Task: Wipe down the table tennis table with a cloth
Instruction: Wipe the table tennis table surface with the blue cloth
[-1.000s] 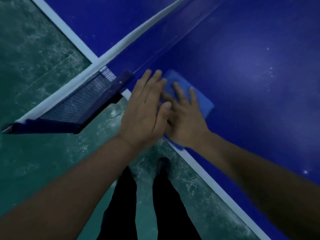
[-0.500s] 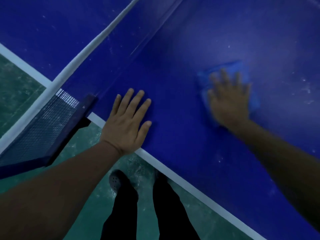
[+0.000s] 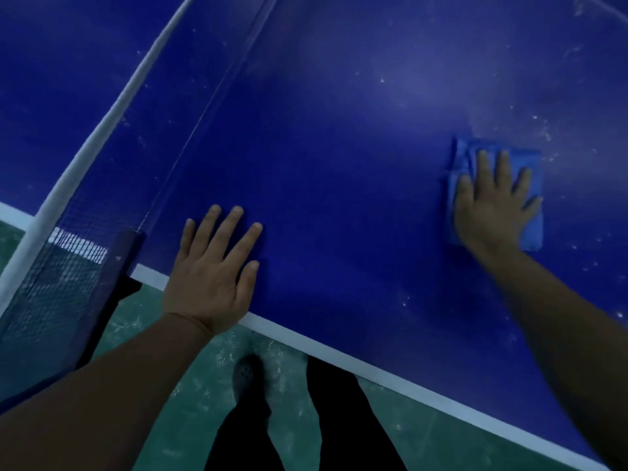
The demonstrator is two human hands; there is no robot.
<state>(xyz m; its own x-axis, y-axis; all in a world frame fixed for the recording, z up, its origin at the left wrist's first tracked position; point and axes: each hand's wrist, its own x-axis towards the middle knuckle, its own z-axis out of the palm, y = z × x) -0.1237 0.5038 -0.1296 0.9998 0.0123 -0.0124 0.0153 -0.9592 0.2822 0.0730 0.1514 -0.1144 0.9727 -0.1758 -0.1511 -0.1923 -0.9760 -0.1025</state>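
The blue table tennis table (image 3: 339,171) fills most of the view, with a white line along its near edge. My right hand (image 3: 492,202) lies flat with spread fingers on a folded blue cloth (image 3: 531,229), pressing it onto the table at the right. Pale dust specks dot the surface around and beyond the cloth. My left hand (image 3: 212,273) rests flat on the table by the near edge, fingers straight and spread, holding nothing.
The net (image 3: 61,260) with its white top band runs from the left edge up and away, held by a dark clamp post (image 3: 125,256) just left of my left hand. Below the table edge are the green floor (image 3: 190,419), my dark trousers and a shoe (image 3: 246,375).
My right hand has slid the cloth from beside the net post far out to the right across the table. My left hand came off the right hand and now rests flat near the edge.
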